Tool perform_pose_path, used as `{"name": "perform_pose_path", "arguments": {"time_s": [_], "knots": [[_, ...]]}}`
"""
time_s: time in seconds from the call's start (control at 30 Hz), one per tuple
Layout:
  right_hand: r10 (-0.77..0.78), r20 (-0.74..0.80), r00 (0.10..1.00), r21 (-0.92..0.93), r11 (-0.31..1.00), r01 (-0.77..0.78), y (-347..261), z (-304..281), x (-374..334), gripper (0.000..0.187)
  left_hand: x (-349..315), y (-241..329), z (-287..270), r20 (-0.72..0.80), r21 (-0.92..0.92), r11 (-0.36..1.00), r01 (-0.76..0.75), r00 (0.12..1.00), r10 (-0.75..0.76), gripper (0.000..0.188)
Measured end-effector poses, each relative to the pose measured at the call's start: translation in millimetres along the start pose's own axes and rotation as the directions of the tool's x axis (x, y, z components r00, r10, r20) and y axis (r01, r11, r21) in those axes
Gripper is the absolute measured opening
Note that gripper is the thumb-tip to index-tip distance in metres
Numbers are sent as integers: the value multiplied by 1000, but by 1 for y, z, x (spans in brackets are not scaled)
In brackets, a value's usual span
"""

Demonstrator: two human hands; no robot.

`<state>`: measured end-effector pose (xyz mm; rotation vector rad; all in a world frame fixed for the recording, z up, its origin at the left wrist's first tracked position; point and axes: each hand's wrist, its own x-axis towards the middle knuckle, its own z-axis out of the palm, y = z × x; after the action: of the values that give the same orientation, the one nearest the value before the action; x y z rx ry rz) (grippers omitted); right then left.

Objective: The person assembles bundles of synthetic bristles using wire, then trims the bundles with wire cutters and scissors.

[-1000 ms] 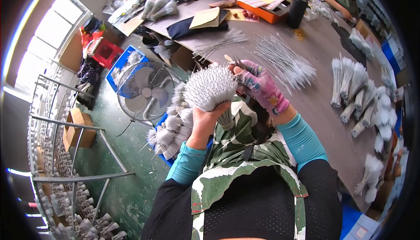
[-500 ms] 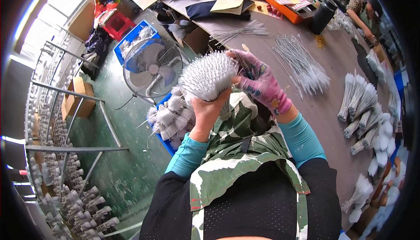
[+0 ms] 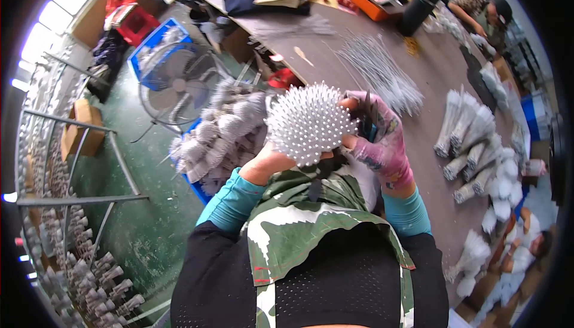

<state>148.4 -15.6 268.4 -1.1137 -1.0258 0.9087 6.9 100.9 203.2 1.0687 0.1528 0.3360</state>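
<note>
A dense round bundle of thin brushes [image 3: 311,123] stands up in front of my apron, its domed top covered in small white tips. My left hand [image 3: 272,161] is closed round its lower left side, with most of the fingers hidden beneath. On my right hand [image 3: 385,149] is a pink patterned glove with bare fingertips. It is closed on a dark, slim pointed tool [image 3: 373,113] whose exact kind I cannot make out. The fingertips of that hand touch the bundle's right edge.
Loose wire-stemmed brushes [image 3: 382,74] and tied brush bundles [image 3: 469,131] lie on the table [image 3: 412,178]. At left are a heaped blue crate [image 3: 194,187], a fan [image 3: 179,83] and a metal rack [image 3: 84,199]. A black flask [image 3: 418,11] stands far right; a co-worker [image 3: 478,14] sits beyond.
The bundle has tipped so its domed top faces up, and it has come lower and right. Both hands have moved with it. The whole view has shifted, showing another person at lower right.
</note>
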Motion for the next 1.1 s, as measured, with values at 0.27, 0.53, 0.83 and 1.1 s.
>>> {"name": "perform_pose_path", "arguments": {"time_s": [0.27, 0.53, 0.83, 1.1], "knots": [[121, -490, 863, -175, 956, -234, 57, -30, -64, 45, 39, -147, -20, 131, 607, 750, -262, 964, 231, 36], [291, -571, 768, -109, 900, -421, 71, -46, -80, 43, 39, -201, -16, 96, 663, 703, -256, 961, 259, 36], [314, -567, 762, -133, 878, -460, 72, -29, -71, 46, 31, -196, -28, -5, 401, 911, -92, 995, 103, 39], [305, -562, 769, -174, 865, -470, 76, -31, -77, 49, 34, -195, -33, 50, 482, 868, -118, 993, 108, 36]]}}
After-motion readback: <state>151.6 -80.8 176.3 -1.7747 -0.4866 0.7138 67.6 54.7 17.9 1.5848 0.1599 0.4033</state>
